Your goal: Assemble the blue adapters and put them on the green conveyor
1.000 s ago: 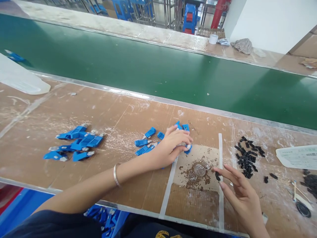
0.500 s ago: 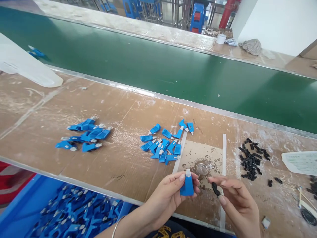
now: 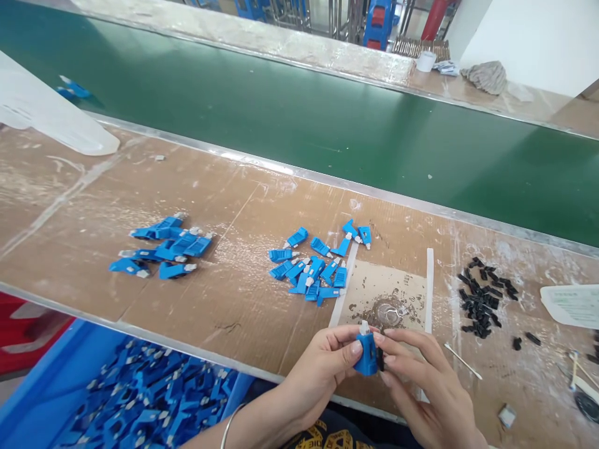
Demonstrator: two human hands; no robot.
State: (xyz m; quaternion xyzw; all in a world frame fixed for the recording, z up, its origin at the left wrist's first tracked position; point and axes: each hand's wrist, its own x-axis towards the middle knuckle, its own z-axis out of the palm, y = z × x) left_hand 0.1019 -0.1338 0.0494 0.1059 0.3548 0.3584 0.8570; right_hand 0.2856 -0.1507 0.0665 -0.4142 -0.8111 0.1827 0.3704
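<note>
My left hand (image 3: 322, 358) is closed around a blue plastic piece (image 3: 365, 357) with a pale grey tip pointing up. At the right side of that piece, my right hand (image 3: 421, 368) pinches a small black part (image 3: 379, 359) against it; my fingers cover most of the black part. Just beyond both hands, a clear round blob (image 3: 390, 312) sits on a stained cardboard square (image 3: 369, 284) edged with white tape. A cluster of similar blue pieces (image 3: 316, 269) lies left of the square. Small black parts (image 3: 482, 299) are heaped on its right.
Another blue group (image 3: 163, 246) lies further left on the brown table (image 3: 224, 312). Below the table edge, a blue bin (image 3: 56, 399) holds many blue pieces. A green conveyor belt (image 3: 281, 112) runs behind. Cotton swabs (image 3: 463, 362) lie at right.
My right hand has moved left, bringing the black part against the blue piece. The blue piece has turned in my left hand. A cotton swab once hidden behind my right hand now shows.
</note>
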